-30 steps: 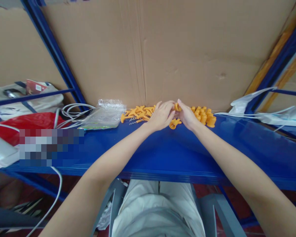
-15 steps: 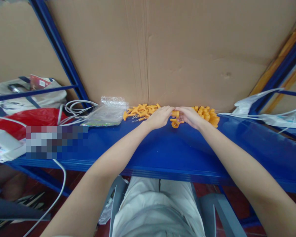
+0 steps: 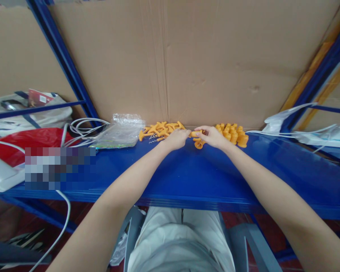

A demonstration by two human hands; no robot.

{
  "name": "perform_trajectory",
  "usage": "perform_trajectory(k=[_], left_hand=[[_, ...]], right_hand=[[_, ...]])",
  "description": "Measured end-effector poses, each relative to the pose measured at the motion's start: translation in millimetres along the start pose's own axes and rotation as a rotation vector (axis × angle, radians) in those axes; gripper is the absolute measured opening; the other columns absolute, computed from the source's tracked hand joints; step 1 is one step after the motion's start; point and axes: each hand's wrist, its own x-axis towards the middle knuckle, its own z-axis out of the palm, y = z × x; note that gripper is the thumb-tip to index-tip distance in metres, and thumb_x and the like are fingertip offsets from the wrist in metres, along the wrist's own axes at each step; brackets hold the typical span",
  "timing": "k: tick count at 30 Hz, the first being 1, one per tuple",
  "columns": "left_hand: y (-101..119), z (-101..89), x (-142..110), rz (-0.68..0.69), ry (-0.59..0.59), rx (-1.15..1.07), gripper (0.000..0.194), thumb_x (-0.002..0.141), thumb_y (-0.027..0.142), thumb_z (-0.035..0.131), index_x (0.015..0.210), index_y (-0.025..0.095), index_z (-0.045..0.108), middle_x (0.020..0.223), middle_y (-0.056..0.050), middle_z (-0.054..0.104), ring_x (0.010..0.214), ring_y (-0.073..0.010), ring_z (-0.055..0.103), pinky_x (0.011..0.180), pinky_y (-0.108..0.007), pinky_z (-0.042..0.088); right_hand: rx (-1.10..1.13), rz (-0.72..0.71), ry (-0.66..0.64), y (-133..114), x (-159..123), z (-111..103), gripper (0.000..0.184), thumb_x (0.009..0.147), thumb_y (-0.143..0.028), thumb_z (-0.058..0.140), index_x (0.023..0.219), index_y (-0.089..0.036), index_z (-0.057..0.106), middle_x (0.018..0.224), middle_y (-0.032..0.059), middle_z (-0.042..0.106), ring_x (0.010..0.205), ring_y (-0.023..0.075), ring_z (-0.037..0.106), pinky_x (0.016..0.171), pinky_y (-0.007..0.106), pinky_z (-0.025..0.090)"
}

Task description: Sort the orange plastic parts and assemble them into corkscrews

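An orange corkscrew (image 3: pixel 195 134) spans the gap between my two hands above the back of the blue table. My left hand (image 3: pixel 177 139) is closed around its left end, and my right hand (image 3: pixel 211 136) grips its right end between thumb and fingers. Part of it is hidden by the fingers. Just below lies another orange corkscrew (image 3: pixel 198 144), its round open end facing me. Beside my left hand is a heap of orange T-handled corkscrews (image 3: pixel 160 129) with bare metal spirals. To the right of my right hand stand several orange sleeves (image 3: pixel 232 133) grouped upright.
A cardboard sheet (image 3: pixel 209 60) rises behind the blue table (image 3: pixel 184 177). Left are a clear plastic bag (image 3: pixel 117 132), white cables (image 3: pixel 86 122), a red bag (image 3: pixel 42 138) and a white device (image 3: pixel 5 173). At right lie white cables and a power strip (image 3: pixel 325 136).
The orange piece between my hands shows more now, as my hands have come slightly apart. My right hand's fingers have shifted on it. The whole view has moved slightly.
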Motion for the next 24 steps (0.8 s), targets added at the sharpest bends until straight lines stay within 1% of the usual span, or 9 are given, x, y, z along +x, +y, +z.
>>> perform_trajectory(k=[3, 6, 9, 12, 14, 17, 20, 22, 24], left_hand=[[-0.8, -2.5, -0.9, -0.013, -0.008, 0.026, 0.029, 0.094, 0.011, 0.042, 0.111, 0.015, 0.065, 0.118, -0.014, 0.073, 0.112, -0.0265, 0.068, 0.098, -0.039, 0.050], [1.2, -3.3, -1.1, -0.011, 0.013, 0.062, 0.026, 0.095, 0.014, 0.044, 0.108, 0.015, 0.066, 0.115, -0.014, 0.073, 0.111, -0.0274, 0.068, 0.099, -0.040, 0.049], [2.8, -2.5, -0.4, 0.002, 0.046, 0.066, 0.024, 0.097, 0.017, 0.044, 0.105, 0.014, 0.066, 0.110, -0.014, 0.074, 0.109, -0.0278, 0.068, 0.098, -0.041, 0.049], [3.2, -2.3, 0.2, 0.015, 0.072, 0.048, 0.024, 0.097, 0.019, 0.044, 0.101, 0.013, 0.067, 0.103, -0.015, 0.074, 0.103, -0.0286, 0.070, 0.093, -0.041, 0.050], [3.5, -3.2, -0.3, 0.036, 0.080, 0.043, 0.025, 0.097, 0.020, 0.043, 0.100, 0.012, 0.067, 0.101, -0.015, 0.074, 0.100, -0.0287, 0.070, 0.091, -0.042, 0.050], [4.7, -4.4, -1.2, 0.066, 0.081, 0.036, 0.025, 0.097, 0.019, 0.043, 0.100, 0.012, 0.066, 0.100, -0.015, 0.073, 0.100, -0.0287, 0.069, 0.092, -0.042, 0.050], [5.2, -2.8, 0.2, 0.047, 0.069, 0.001, 0.024, 0.096, 0.018, 0.044, 0.099, 0.012, 0.066, 0.099, -0.015, 0.073, 0.101, -0.0290, 0.068, 0.094, -0.042, 0.048], [4.2, -0.8, 3.0, -0.001, 0.055, -0.083, 0.024, 0.096, 0.020, 0.044, 0.098, 0.012, 0.066, 0.098, -0.014, 0.072, 0.097, -0.0278, 0.068, 0.092, -0.042, 0.049], [2.1, 0.2, 6.1, -0.057, 0.033, -0.248, 0.023, 0.096, 0.022, 0.045, 0.094, 0.014, 0.066, 0.094, -0.010, 0.071, 0.091, -0.0248, 0.067, 0.088, -0.039, 0.050]], right_hand=[[-0.149, -0.112, -0.020, -0.4, -2.3, -2.4, 0.035, 0.090, -0.021, 0.056, 0.121, -0.012, 0.069, 0.112, 0.0114, 0.073, 0.096, 0.0201, 0.067, 0.091, 0.032, 0.050], [-0.300, -0.201, -0.067, -0.1, -3.4, -6.6, 0.037, 0.090, -0.020, 0.054, 0.124, -0.014, 0.067, 0.120, 0.0127, 0.070, 0.107, 0.0225, 0.065, 0.097, 0.034, 0.046], [-0.437, -0.262, -0.091, 2.9, -2.9, -10.4, 0.037, 0.092, -0.020, 0.052, 0.127, -0.014, 0.065, 0.123, 0.0148, 0.068, 0.113, 0.0265, 0.062, 0.098, 0.039, 0.044], [-0.535, -0.336, -0.065, 6.7, -2.5, -12.1, 0.036, 0.094, -0.023, 0.052, 0.126, -0.014, 0.065, 0.120, 0.0169, 0.069, 0.112, 0.0298, 0.062, 0.094, 0.041, 0.042], [-0.575, -0.381, -0.051, 7.9, -2.8, -11.9, 0.035, 0.096, -0.026, 0.051, 0.126, -0.016, 0.066, 0.118, 0.0167, 0.070, 0.111, 0.0301, 0.061, 0.093, 0.041, 0.041], [-0.620, -0.402, -0.057, 7.3, -3.5, -10.8, 0.033, 0.098, -0.028, 0.048, 0.123, -0.017, 0.066, 0.115, 0.0155, 0.072, 0.108, 0.0290, 0.061, 0.090, 0.040, 0.038], [-0.666, -0.406, -0.046, 5.2, -3.9, -9.8, 0.028, 0.098, -0.027, 0.048, 0.116, -0.016, 0.067, 0.108, 0.0149, 0.072, 0.104, 0.0281, 0.060, 0.088, 0.039, 0.036], [-0.706, -0.424, -0.023, 3.0, -4.0, -9.3, 0.025, 0.097, -0.025, 0.049, 0.112, -0.015, 0.067, 0.106, 0.0149, 0.072, 0.103, 0.0283, 0.059, 0.089, 0.040, 0.034], [-0.745, -0.458, -0.003, 0.1, -4.2, -8.9, 0.022, 0.096, -0.023, 0.050, 0.109, -0.015, 0.066, 0.104, 0.0146, 0.071, 0.103, 0.0283, 0.058, 0.093, 0.041, 0.032]])
